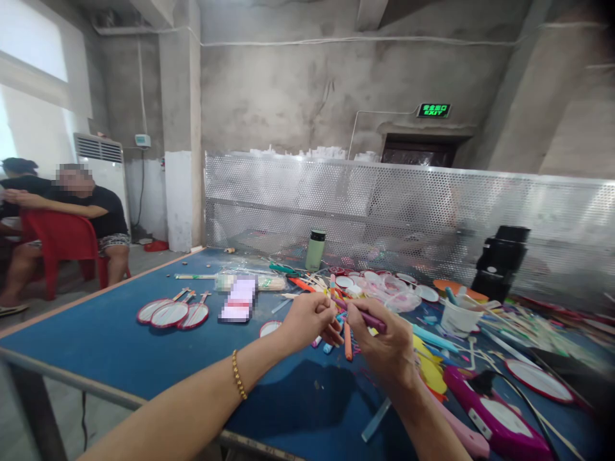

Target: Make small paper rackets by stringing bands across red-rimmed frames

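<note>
Above the blue table, my left hand (317,319) is closed in a pinch. A small colour-banded stick (332,285) rises at its fingertips, its lower part hidden by the fingers. My right hand (387,342) grips a dark purple pen-shaped tool (372,320), whose tip points left at my left fingertips. Whether the tip touches the stick cannot be made out. Just below the hands lie an orange marker-like stick (348,342) and a few blue and purple ones. Three small round red-rimmed paddles (169,314) lie to the left, near a phone (239,299).
A green bottle (315,250) stands at the back before a perforated metal screen (288,192). To the right are a white cup (460,318) of tools, a magenta power strip (500,416) with a black cable, and a black object (502,262). Two people sit at far left.
</note>
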A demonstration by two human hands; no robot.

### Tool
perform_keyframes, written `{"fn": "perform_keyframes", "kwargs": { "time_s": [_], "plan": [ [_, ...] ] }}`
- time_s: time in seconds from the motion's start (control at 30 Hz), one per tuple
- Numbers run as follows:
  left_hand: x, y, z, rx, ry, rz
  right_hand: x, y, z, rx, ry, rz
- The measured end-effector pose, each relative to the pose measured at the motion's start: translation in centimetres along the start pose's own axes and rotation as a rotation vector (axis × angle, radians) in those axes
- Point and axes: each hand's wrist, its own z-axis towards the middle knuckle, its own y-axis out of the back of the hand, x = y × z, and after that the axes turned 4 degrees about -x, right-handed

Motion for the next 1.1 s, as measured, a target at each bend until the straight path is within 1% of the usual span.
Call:
{"fn": "perform_keyframes", "kwargs": {
  "time_s": [0.23,0.33,0.53,0.73,0.9,1.1],
  "plan": [
    [0.09,-0.12,-0.06,0.001,0.034,-0.001,0.29,0.04,0.28,-0.013,0.008,0.0],
    [-0.03,-0.11,-0.18,0.008,0.028,0.003,0.28,0.09,0.25,0.006,-0.002,-0.007],
    [-0.18,-0.1,-0.14,0.008,0.024,0.008,0.2,0.17,0.18,-0.008,-0.003,-0.009],
    [-0.3,0.03,-0.19,0.014,0.019,0.006,0.08,0.1,0.09,0.015,-0.016,0.002],
    [-0.31,0.05,-0.18,0.012,0.016,-0.001,0.14,0.03,0.06,0.0,0.005,0.006],
    [-0.12,0.01,-0.08,0.01,0.031,-0.006,0.14,0.21,0.13,-0.017,-0.025,-0.033]
  ]
}}
